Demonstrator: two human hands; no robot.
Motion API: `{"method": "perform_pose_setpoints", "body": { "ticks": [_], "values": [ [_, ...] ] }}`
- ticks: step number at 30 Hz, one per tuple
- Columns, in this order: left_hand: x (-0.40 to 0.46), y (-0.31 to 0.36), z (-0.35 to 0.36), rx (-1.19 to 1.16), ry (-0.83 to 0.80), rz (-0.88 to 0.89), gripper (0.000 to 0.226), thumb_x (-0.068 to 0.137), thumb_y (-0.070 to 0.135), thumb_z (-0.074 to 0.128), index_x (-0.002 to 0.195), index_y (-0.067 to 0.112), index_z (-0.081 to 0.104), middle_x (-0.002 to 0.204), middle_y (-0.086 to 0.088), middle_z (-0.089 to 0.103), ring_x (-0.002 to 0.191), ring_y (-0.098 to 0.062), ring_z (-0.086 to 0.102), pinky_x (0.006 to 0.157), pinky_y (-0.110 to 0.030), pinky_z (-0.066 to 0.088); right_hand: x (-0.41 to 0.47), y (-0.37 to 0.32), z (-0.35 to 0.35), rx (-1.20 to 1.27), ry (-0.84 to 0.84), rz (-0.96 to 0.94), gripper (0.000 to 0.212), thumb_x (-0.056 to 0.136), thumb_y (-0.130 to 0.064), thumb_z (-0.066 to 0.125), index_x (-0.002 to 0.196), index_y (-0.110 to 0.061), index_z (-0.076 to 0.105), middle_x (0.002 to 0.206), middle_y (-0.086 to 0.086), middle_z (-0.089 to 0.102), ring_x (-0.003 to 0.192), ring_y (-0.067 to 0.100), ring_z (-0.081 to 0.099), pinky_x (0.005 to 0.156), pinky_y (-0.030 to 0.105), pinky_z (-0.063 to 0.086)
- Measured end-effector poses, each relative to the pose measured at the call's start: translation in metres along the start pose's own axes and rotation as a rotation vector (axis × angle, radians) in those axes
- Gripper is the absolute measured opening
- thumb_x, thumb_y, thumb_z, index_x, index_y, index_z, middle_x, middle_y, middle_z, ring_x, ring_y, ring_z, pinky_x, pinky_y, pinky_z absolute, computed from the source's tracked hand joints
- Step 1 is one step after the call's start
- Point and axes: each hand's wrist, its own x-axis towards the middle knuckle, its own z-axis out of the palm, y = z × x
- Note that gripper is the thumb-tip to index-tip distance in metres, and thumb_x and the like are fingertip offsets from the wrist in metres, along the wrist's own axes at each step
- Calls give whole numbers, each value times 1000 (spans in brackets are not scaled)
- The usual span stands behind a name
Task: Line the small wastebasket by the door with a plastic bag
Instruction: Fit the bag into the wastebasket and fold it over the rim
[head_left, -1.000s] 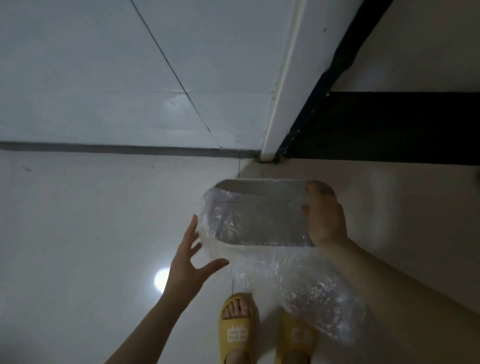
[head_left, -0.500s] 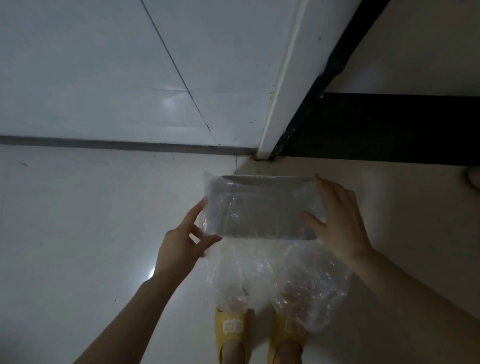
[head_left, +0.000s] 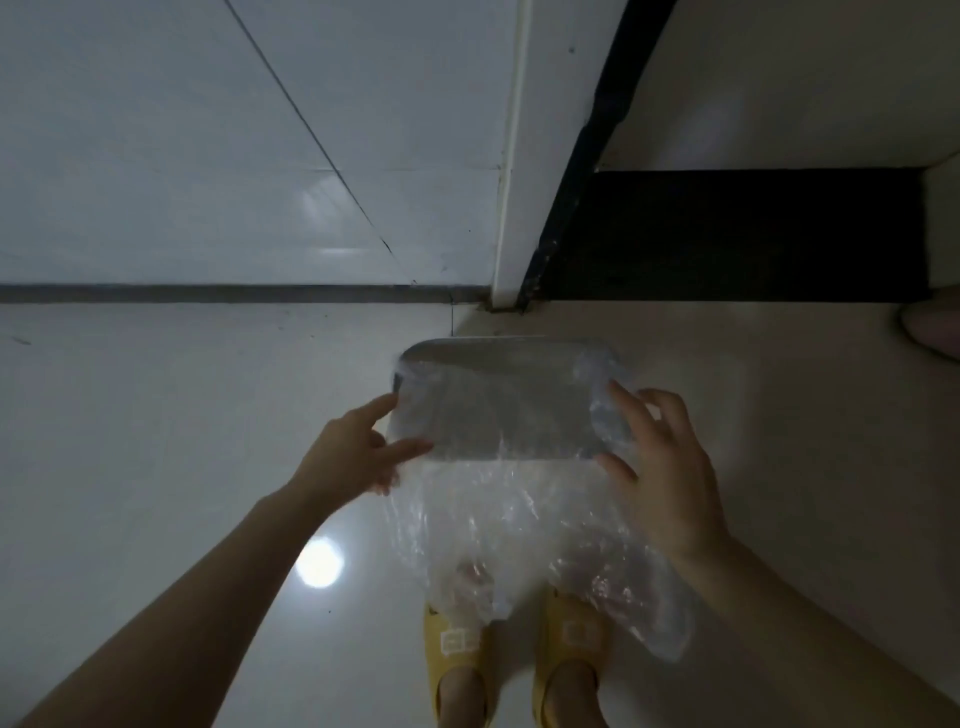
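Observation:
The small grey wastebasket (head_left: 498, 345) stands on the floor just in front of the door frame. A clear plastic bag (head_left: 511, 525) lies over its opening, and the loose rest hangs down the near side over my feet. My left hand (head_left: 353, 452) pinches the bag at the basket's left end, thumb on the near corner and forefinger along the rim. At the right end, my right hand (head_left: 670, 478) has its fingers spread, with bunched bag film held between thumb and forefinger against the rim.
A white door frame (head_left: 511, 208) and a black threshold strip (head_left: 727, 234) lie right behind the basket. A tiled wall (head_left: 208, 156) runs to the left. My feet in yellow slippers (head_left: 457, 649) stand close below. A pale object (head_left: 935, 327) shows at the right edge.
My left hand went from open and apart from the bag to pinching it at the left rim. My right hand shifted from the far right corner to the right end. The bag has spread over the opening.

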Motion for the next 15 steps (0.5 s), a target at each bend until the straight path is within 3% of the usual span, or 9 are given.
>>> {"method": "perform_pose_setpoints", "body": {
  "ticks": [3, 7, 11, 15],
  "values": [
    [18, 13, -7, 169, -9, 39, 79, 62, 61, 64, 132, 29, 44, 64, 7, 66, 46, -6, 64, 58, -29, 57, 19, -9, 4, -20, -8, 30, 60, 77, -9, 72, 131, -17, 47, 133, 12, 47, 108, 27, 57, 80, 27, 48],
    [19, 21, -11, 325, 95, 55, 84, 55, 75, 55, 130, 39, 38, 70, 7, 63, 48, -5, 63, 60, -28, 55, 32, -13, 9, -28, -70, 30, 54, 81, -7, 66, 131, -12, 47, 134, 14, 46, 116, 28, 52, 91, 32, 47],
    [-6, 10, -3, 82, 216, 52, 104, 44, 78, 54, 138, 44, 22, 84, 9, 63, 63, -7, 62, 67, -29, 50, 33, -14, 12, -52, -75, 35, 46, 83, -10, 64, 127, -11, 51, 129, 14, 51, 115, 29, 52, 93, 34, 46],
    [-42, -10, 15, -101, 196, 41, 108, 49, 66, 63, 141, 45, 11, 118, -8, 61, 79, -13, 62, 72, -31, 52, 29, -10, 14, -72, -60, 25, 38, 85, -11, 61, 122, -10, 54, 124, 16, 55, 111, 32, 51, 90, 38, 48]
  ]
}}
